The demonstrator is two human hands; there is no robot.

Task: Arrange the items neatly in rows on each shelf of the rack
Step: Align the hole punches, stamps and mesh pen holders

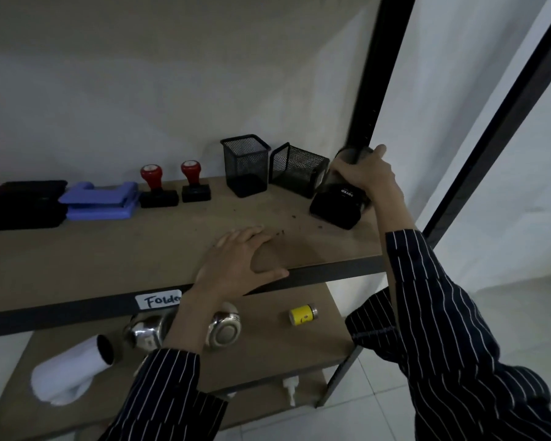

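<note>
My right hand (368, 175) grips a black self-inking stamp (339, 203) tilted at the right end of the brown shelf (140, 249), beside the black rack post (374, 74). My left hand (236, 265) lies flat and spread on the shelf's front edge, holding nothing. Along the back stand two black mesh pen holders (245, 165) (296, 170), the right one leaning. Left of them stand two red-handled stamps (155, 187) (194, 183), a blue hole punch (101, 200) and black cases (23, 203).
The lower shelf (268, 351) holds two steel tumblers (225, 327) (143, 331), a white cup lying down (67, 370) and a small yellow bottle (303, 315). A white pump nozzle (290, 389) shows below. A label (158, 300) sits on the shelf rim. White wall behind, tiled floor right.
</note>
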